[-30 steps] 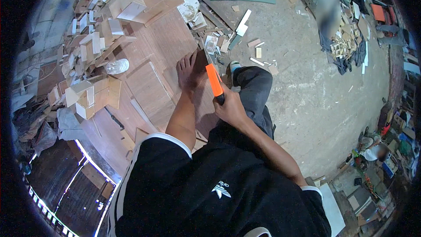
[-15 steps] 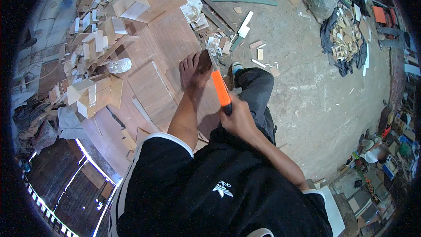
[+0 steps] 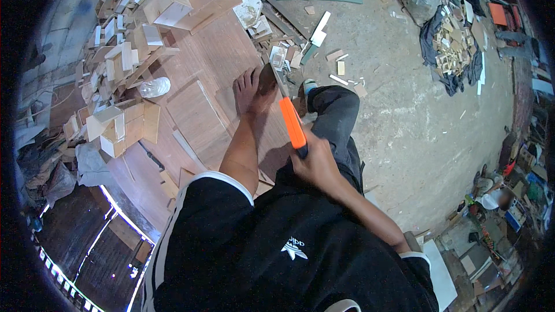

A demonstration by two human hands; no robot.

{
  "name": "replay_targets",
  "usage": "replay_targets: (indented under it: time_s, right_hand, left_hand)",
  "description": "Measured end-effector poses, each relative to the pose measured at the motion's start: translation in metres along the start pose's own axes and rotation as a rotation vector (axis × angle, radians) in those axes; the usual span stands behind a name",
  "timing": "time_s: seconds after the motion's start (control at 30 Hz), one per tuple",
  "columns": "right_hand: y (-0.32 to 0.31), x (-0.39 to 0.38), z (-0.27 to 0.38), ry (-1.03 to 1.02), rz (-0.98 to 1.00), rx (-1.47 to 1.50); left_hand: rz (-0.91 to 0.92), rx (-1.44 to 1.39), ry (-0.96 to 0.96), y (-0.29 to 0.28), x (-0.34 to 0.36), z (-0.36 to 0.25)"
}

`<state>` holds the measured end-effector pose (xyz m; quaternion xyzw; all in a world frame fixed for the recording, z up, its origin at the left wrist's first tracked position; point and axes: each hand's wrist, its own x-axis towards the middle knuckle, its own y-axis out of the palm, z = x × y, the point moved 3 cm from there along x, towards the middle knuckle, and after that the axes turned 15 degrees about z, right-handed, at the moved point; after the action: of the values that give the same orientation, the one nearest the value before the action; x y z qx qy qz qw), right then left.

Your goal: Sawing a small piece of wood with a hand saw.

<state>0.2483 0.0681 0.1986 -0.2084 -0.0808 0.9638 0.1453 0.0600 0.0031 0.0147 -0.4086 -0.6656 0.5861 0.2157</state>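
My right hand is closed around the handle of a handsaw with an orange and black grip. Its narrow-looking metal blade points away from me, along the right edge of a wide brown wooden board. Flat on that board, just left of the blade, lies my left hand with fingers stretched forward. The thumb side of this hand is in dark shade by the blade and hard to make out. Where the saw teeth meet the wood cannot be seen clearly.
Small wooden box-like pieces and a clear plastic bottle stand at left. Offcuts litter the concrete floor ahead. A dark sack of wood scraps lies far right. At lower right a person is near clutter.
The saw and my right hand have shifted slightly toward me. My left hand stays on the board, and the whole view has moved a little.
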Motion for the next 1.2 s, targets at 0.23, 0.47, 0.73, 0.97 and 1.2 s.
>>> replay_targets:
  time_s: [0.23,0.47,0.73,0.97,1.2]
  right_hand:
    - [0.001,0.037,-0.02,0.123,0.058,-0.054]
    - [-0.002,0.036,-0.029,0.001,-0.003,-0.055]
    - [-0.006,-0.013,0.018,0.0,0.002,0.002]
    - [0.006,0.037,-0.034,0.107,0.014,-0.016]
    - [-0.006,0.018,-0.011,0.026,-0.004,0.031]
  left_hand:
    - [-0.003,-0.023,0.031,0.013,0.005,-0.008]
    - [-0.01,0.032,0.003,0.01,0.006,-0.006]
    - [0.055,-0.011,-0.032,0.006,0.0,0.004]
    - [0.004,0.031,0.025,0.017,0.007,-0.004]
    - [0.038,0.083,-0.016,0.006,0.002,0.004]
